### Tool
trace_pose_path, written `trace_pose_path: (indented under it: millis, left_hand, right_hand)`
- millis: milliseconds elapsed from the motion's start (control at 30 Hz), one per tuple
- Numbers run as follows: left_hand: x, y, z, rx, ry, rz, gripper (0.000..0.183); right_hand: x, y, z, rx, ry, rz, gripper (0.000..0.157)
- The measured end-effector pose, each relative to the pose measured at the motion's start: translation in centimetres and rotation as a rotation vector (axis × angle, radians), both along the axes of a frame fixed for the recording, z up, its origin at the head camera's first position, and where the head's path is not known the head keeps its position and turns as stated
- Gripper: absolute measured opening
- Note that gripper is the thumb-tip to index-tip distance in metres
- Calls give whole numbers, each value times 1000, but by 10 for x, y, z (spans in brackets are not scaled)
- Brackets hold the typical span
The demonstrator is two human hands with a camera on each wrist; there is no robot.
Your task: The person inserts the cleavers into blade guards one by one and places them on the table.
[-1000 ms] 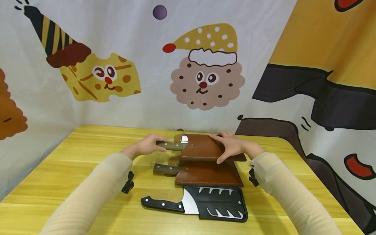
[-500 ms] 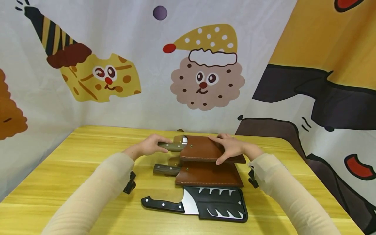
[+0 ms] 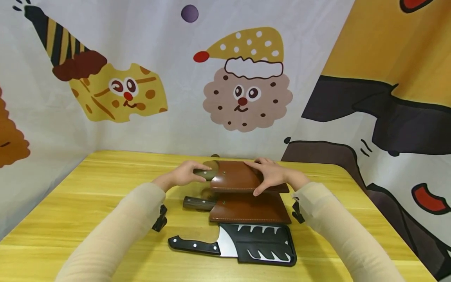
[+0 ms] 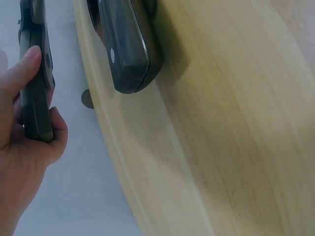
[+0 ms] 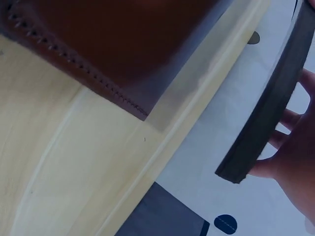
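Observation:
In the head view, my left hand (image 3: pixel 183 174) grips the olive-green handle (image 3: pixel 205 174) of a cleaver whose blade is hidden inside a brown leather sheath (image 3: pixel 234 178). My right hand (image 3: pixel 270 175) holds that sheath near its right end, thumb at the front edge and fingers over the far side. The left wrist view has fingers and thumb wrapped about the handle (image 4: pixel 37 115). From the right wrist, the sheath (image 5: pixel 268 113) appears edge-on, raised off the table, with fingertips against it.
Just in front lies a second cleaver with a dark wooden handle (image 3: pixel 198 203) in a brown sheath (image 3: pixel 251 209). Nearest is a black-handled cleaver (image 3: pixel 193 245) in a black blade guard (image 3: pixel 266 244). All are over a wooden table (image 3: pixel 116 196), backed by a printed cloth (image 3: pixel 176 137).
My left hand has moved right with the cleaver, and the strip of blade once visible beside the handle has gone into the sheath. My right hand and the sheath have shifted slightly left.

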State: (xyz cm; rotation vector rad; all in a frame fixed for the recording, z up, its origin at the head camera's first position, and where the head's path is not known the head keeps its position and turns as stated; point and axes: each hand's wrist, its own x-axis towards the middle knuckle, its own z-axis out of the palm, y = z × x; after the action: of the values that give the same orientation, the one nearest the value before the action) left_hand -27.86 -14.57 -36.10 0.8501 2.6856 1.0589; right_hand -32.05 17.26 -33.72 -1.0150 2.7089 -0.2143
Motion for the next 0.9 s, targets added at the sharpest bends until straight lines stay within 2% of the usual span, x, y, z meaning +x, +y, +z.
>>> trace_pose_path:
  millis: [267, 567, 733, 900]
  left_hand:
    - [-6, -6, -4, -13, 14, 41, 41]
    - [-12, -8, -15, -74, -6, 66, 41]
    - [-14, 0, -16, -115, -31, 83, 42]
    - [-14, 7, -14, -151, -63, 131, 42]
  right_hand:
    - [-11, -13, -7, 20, 1, -13, 107]
    - [-16, -24, -19, 41, -124, -43, 108]
    - [-14, -21, -25, 27, -159, -91, 108]
    - [-12, -19, -31, -3, -169, -129, 107]
